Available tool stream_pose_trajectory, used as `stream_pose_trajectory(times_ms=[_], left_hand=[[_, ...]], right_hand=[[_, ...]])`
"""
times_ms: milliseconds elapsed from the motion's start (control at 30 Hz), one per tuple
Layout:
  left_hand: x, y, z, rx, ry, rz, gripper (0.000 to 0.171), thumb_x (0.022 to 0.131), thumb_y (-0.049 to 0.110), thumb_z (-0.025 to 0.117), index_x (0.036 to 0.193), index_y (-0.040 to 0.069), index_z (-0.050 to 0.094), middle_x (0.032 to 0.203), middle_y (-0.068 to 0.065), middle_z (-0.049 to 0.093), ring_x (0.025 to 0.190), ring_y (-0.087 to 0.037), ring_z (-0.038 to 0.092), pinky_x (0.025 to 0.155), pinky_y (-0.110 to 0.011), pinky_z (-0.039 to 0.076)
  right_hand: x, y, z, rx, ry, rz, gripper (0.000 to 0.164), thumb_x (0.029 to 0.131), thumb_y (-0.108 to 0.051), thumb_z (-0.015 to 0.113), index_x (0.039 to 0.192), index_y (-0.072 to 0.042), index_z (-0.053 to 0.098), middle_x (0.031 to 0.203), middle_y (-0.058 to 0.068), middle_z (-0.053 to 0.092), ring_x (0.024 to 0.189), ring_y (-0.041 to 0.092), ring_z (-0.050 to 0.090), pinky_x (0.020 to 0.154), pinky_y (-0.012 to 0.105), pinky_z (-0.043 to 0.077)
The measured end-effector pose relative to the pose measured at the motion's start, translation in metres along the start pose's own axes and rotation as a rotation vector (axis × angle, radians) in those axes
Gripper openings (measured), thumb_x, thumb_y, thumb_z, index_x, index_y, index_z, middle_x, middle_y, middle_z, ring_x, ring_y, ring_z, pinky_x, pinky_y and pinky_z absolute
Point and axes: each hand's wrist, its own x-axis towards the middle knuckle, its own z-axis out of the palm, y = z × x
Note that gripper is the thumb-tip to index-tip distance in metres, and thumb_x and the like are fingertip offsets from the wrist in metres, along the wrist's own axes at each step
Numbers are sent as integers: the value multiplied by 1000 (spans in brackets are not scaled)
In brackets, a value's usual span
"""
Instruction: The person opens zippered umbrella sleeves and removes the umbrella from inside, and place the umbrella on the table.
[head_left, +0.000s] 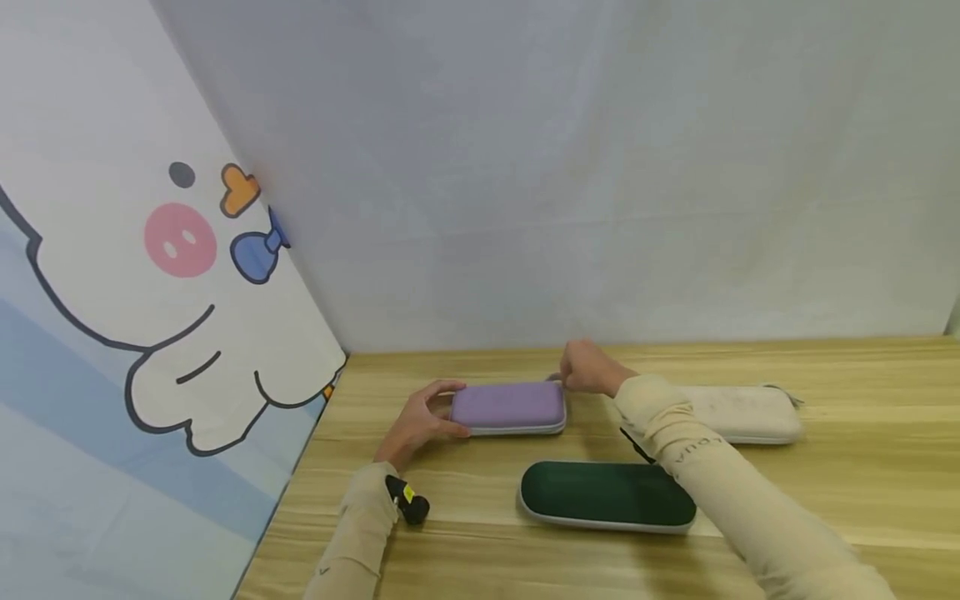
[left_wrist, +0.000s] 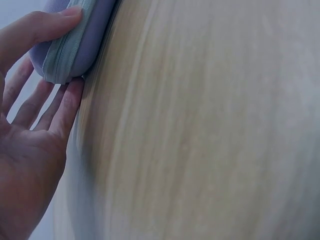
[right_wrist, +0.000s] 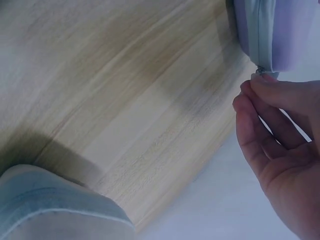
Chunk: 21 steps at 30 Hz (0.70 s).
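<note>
A purple zipper case with a pale zipper band lies flat on the wooden table. At its left end my left hand grips it, thumb on the near side and fingers around the far side. The left wrist view shows that thumb pressed on the zipper band. My right hand is at the case's right end. In the right wrist view its thumb and finger pinch the zipper pull, which is mostly hidden by the fingertips.
A dark green case lies nearer to me, below the purple one. The cream case is on the right, partly covered by my right sleeve. A pale curtain hangs behind the table, and a cartoon-printed panel stands at the left.
</note>
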Motion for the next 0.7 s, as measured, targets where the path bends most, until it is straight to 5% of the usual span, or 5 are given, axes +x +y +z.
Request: stream_pose_trajectory(times_ms=[333,567,700], left_hand=[[2,-3,0,19,8,-31,79,59,-9,84,130,8,54,135,-16,48,115,-34,54,85,-39,51],[2,-1,2,49,29,-35,79,58,-8,85,129,8,55,134,-16,49,115,-34,54,86,-38,50],[2,-1,2,61,40,-38,78,58,-8,85,128,9,56,135,-13,50,116,-33,54,86,-38,50]], right_hand=[[-5,6,0,34,-24,-26,25,61,15,51,51,-3,67,48,-1,56,45,6,35,47,22,37],[-9,8,1,66,-11,-59,26,61,16,52,59,0,72,55,3,64,48,7,51,50,26,48],[-12,9,1,64,8,-108,27,59,17,51,56,-1,71,53,2,63,48,5,46,50,25,47]])
